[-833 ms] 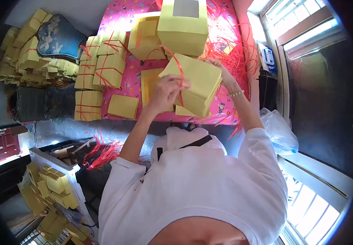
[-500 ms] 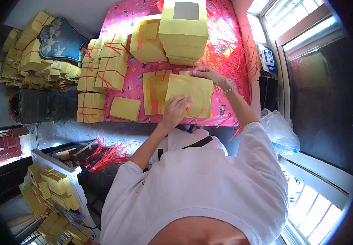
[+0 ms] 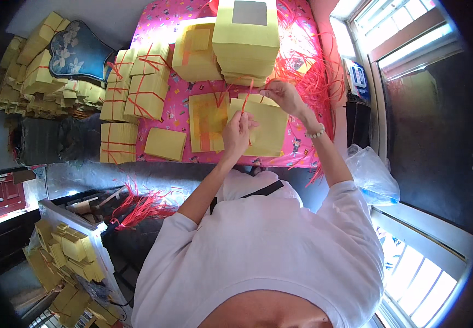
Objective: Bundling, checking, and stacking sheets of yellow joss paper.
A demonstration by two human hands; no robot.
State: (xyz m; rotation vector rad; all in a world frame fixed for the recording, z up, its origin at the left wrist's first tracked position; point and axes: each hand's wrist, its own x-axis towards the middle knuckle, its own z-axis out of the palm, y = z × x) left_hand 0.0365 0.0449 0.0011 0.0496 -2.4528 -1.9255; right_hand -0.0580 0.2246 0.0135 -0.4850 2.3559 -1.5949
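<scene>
A stack of yellow paper sheets (image 3: 271,134) lies on the pink patterned table in front of me. Over its left part, my left hand (image 3: 237,132) pinches a red strip (image 3: 245,100) that stands up from the fingers. My right hand (image 3: 284,98) is closed at the stack's far edge, its fingertips on a red strand of the same tie. Just left of the stack is yellow paper with an orange-gold panel (image 3: 208,123). Farther left lies a small plain yellow stack (image 3: 166,144). How the strip runs beneath the stack is hidden.
A tall yellow paper stack (image 3: 245,44) stands at the back, beside a gold-panelled one (image 3: 193,52). Loose red strips (image 3: 315,76) heap at the back right. Tied yellow bundles (image 3: 146,95) line the left side. A clear plastic bag (image 3: 372,175) hangs at the right.
My left hand has left the sheet's surface, moved up and taken a red strip. My right hand has shifted slightly right. The strip now rises between both hands.
</scene>
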